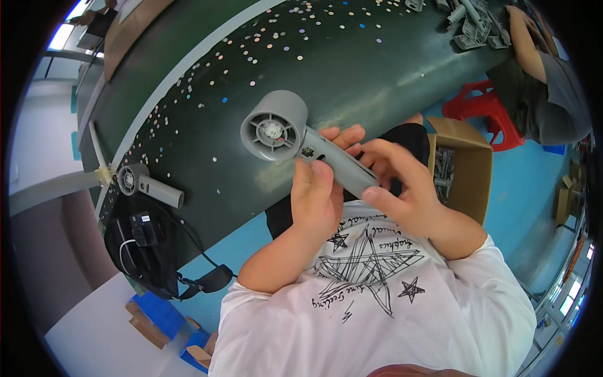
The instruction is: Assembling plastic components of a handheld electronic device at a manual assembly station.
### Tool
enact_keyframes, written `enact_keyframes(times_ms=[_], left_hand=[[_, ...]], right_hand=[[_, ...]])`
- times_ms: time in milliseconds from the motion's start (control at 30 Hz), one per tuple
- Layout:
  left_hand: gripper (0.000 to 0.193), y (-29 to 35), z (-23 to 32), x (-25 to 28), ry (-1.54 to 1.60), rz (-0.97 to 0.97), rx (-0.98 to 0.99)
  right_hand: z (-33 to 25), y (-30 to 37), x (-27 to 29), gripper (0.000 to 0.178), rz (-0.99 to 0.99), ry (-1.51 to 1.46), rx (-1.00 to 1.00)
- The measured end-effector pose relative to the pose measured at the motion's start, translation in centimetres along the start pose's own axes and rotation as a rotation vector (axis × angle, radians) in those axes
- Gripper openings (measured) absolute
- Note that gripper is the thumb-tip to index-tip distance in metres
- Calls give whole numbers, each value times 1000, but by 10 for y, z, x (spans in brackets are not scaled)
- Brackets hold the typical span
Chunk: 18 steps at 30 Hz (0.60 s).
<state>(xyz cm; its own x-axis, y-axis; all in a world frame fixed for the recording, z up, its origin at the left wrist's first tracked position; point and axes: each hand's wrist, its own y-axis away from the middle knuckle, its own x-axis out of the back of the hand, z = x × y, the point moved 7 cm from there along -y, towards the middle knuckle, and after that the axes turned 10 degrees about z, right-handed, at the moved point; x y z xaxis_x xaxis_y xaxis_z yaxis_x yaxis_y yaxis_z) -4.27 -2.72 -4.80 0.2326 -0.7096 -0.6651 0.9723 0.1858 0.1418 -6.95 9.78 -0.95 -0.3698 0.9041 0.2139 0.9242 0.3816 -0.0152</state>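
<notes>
A grey handheld fan [339, 164] with a round, spoked head is in front of me, tilted with its head to the upper left. Below the head, a small opening in the handle shows parts inside. My left hand [317, 195] wraps the handle near its neck, thumb on top and fingers behind. At the lower end of the handle, my right hand [405, 182] grips with its thumb and curled fingers. A second grey fan [160, 188] of the same shape lies on the dark green table [207, 207] at the left.
Small coloured round dots [300, 58] are scattered over the table. A black bag [144, 251] with a strap lies at its left edge. Grey plastic parts [477, 28] are heaped at far right, near another person [546, 81]. An open carton [471, 169] of parts and a red stool [487, 113] stand right.
</notes>
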Motion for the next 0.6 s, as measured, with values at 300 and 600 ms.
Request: enact_keyframes(times_ms=[300,600], left_hand=[[103,-11,46,6,-320,193,-271],[110,-4,63,-2,-715,-4,-631]], right_hand=[[-7,5,5,49,-103,150,118],[-21,18,13,47,103,305,529]])
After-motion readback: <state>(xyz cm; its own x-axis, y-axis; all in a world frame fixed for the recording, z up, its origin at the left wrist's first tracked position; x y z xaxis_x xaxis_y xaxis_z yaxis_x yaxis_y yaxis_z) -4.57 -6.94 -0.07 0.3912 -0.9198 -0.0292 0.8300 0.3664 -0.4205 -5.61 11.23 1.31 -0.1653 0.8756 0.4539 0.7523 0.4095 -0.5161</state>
